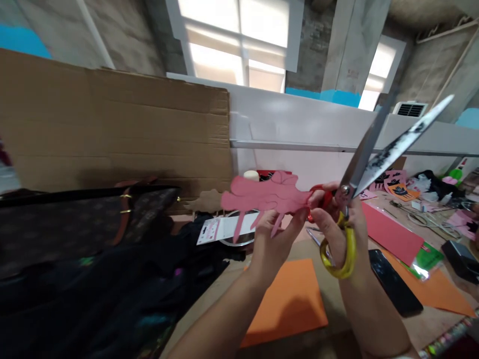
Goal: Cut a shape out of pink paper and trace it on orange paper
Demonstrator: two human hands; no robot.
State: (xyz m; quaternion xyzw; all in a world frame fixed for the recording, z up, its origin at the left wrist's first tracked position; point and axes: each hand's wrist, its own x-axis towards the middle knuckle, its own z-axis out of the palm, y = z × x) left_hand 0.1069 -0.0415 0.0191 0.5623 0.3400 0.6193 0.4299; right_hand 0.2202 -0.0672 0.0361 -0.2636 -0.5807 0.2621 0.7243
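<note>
My left hand is closed on a pink cutout with a wavy outline and several thin strips hanging below it. The cutout is held up in front of me and looks like thin sheet or foam. My right hand grips large scissors, its thumb and palm by the yellow handle loop. The blades stand apart and point up to the right, away from the cutout; one has dark smears. Red loop parts show by my right fingers, at the cutout's right end, where the fingertips of both hands come close together.
Below my hands lies an orange sheet. To the right are a black phone, a red-pink sheet and a cable. At left, a brown bag and dark cloth lie before a cardboard panel.
</note>
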